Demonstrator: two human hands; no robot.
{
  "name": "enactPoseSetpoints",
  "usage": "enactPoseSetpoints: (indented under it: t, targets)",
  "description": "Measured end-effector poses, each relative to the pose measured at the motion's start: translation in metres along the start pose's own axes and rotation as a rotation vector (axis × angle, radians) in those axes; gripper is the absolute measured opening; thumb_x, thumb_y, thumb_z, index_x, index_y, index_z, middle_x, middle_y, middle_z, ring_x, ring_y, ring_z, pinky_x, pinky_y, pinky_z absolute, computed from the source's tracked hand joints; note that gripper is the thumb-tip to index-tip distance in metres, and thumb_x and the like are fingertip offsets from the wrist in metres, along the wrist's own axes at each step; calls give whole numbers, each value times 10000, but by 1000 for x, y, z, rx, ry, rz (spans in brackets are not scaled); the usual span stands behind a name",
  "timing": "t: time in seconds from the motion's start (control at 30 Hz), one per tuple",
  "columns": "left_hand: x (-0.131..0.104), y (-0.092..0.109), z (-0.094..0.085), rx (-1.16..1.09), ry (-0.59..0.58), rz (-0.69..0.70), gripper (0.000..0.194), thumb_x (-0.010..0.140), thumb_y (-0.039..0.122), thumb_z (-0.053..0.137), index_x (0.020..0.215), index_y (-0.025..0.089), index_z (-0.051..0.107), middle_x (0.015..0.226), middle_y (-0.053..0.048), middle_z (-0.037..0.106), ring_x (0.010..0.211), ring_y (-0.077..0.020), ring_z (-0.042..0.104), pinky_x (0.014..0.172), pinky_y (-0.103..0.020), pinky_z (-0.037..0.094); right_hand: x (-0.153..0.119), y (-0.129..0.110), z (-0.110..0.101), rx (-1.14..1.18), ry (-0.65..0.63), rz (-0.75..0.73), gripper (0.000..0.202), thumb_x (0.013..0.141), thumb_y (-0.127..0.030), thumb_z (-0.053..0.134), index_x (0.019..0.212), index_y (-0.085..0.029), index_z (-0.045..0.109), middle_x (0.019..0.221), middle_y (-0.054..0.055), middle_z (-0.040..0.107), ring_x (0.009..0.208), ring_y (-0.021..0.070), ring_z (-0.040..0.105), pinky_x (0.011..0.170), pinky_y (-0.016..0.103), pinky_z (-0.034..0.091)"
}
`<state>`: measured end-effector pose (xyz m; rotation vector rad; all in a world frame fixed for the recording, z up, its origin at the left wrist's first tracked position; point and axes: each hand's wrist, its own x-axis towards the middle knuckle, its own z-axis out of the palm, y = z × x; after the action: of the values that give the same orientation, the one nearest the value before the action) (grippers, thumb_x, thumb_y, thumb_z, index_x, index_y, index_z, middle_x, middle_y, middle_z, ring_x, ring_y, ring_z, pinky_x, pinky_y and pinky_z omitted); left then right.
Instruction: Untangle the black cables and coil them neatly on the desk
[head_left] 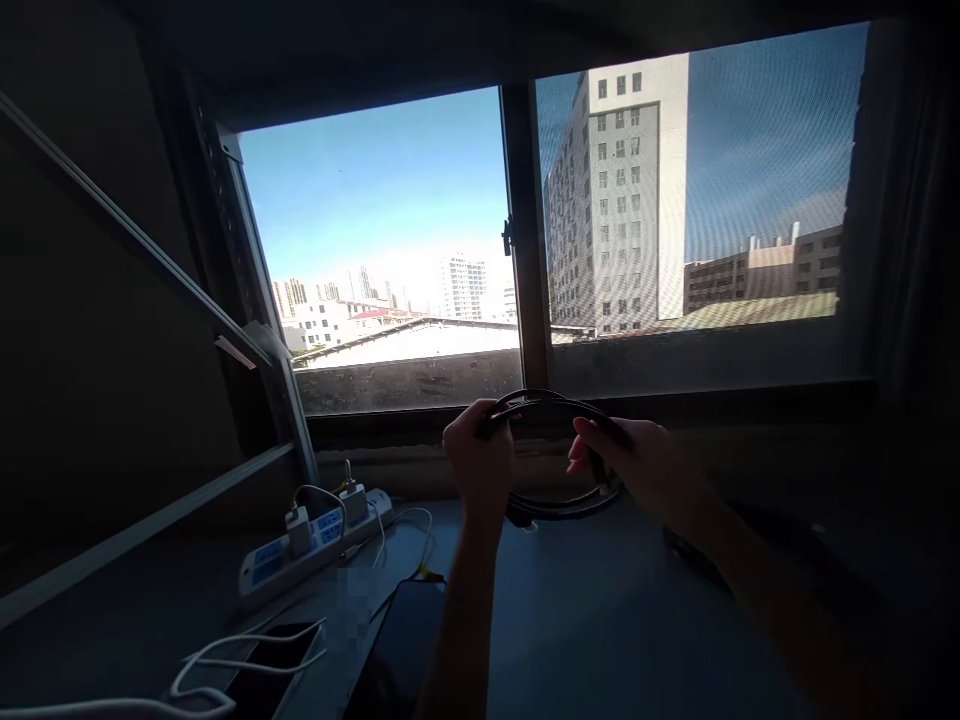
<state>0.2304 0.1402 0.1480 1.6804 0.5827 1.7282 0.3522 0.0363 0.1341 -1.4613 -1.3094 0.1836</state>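
A black cable (pixel 566 510), wound into a round coil, is held up above the table in front of the window. My left hand (pixel 480 450) is closed round the coil's left side. On the right side, my right hand (pixel 637 455) grips the coil with its fingers curled in toward the middle. A short connector end appears to hang inside the coil near the right hand, though it is too dark to tell clearly.
A white power strip (pixel 315 545) with plugged-in chargers and white cables lies on the table (pixel 570 620) at left. A dark flat device (pixel 401 640) is near my left forearm. Metal bars cross the left side; dark items lie at right.
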Motion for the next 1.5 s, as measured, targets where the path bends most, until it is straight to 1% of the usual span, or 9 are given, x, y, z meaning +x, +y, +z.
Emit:
enactPoseSetpoints:
  t: [0.2, 0.4, 0.5, 0.6, 0.67, 0.83, 1.0, 1.27, 1.5]
  targets:
    - [0, -13, 4, -113, -55, -106, 133, 619, 193, 524, 549, 167, 635, 475, 35, 506, 461, -73, 383, 460, -202, 287, -14, -19, 0, 342, -275, 119, 544, 811, -625, 477, 548, -156, 557, 503, 37, 612, 475, 135, 591, 485, 221, 444]
    - [0, -29, 7, -180, -146, -254, 110, 585, 209, 544, 563, 152, 635, 490, 37, 486, 457, -53, 322, 453, -196, 248, -12, -13, 6, 343, -512, 100, 539, 798, -569, 529, 451, -159, 494, 442, 39, 574, 519, 153, 620, 630, 268, 497]
    - [2, -39, 3, -140, -181, -338, 124, 581, 225, 543, 545, 145, 630, 476, 38, 455, 451, -46, 289, 449, -193, 224, -8, -6, 8, 53, -246, 13, 295, 741, -453, 638, 801, -165, 648, 638, 22, 656, 615, 163, 638, 591, 261, 485]
    - [4, -48, -1, -100, -146, -371, 124, 561, 205, 522, 533, 141, 624, 501, 31, 459, 464, -44, 295, 453, -191, 210, -5, -2, 15, -355, 214, -55, 512, 705, -287, 670, 1201, -260, 546, 885, -2, 680, 670, 156, 641, 571, 259, 474]
    - [5, -50, -2, -90, -129, -392, 123, 549, 197, 520, 544, 138, 628, 505, 36, 450, 461, -41, 287, 453, -193, 206, -5, 0, 22, -575, 349, -98, 562, 720, -217, 645, 1258, -293, 501, 1015, 0, 664, 683, 159, 646, 534, 252, 460]
    - [5, -43, -1, -99, -192, -437, 109, 543, 205, 569, 571, 135, 648, 475, 48, 442, 443, -39, 284, 460, -198, 220, -5, 8, 36, -941, 341, -120, 546, 807, -98, 513, 1323, -272, 493, 1156, 41, 627, 627, 165, 643, 441, 270, 418]
    - [4, -39, 0, -53, -280, -448, 130, 553, 220, 594, 601, 137, 683, 515, 20, 516, 488, -61, 358, 493, -202, 262, 0, 17, 28, -880, 227, -66, 529, 802, -44, 483, 1238, -326, 583, 1079, -4, 669, 745, 200, 667, 531, 287, 490]
    - [4, -48, -2, 34, -278, -407, 130, 547, 216, 509, 530, 150, 619, 489, 30, 458, 472, -70, 299, 477, -218, 210, 1, 17, 21, -858, 45, -86, 535, 786, -69, 525, 1287, -253, 548, 1083, 37, 674, 892, 222, 665, 645, 285, 517]
    - [2, -47, 0, 271, -275, -354, 165, 599, 211, 464, 559, 164, 617, 552, 8, 504, 599, -119, 452, 554, -219, 299, 2, 16, 30, -885, 44, -16, 465, 880, -139, 486, 1332, -246, 494, 1114, 39, 661, 904, 195, 663, 625, 239, 504]
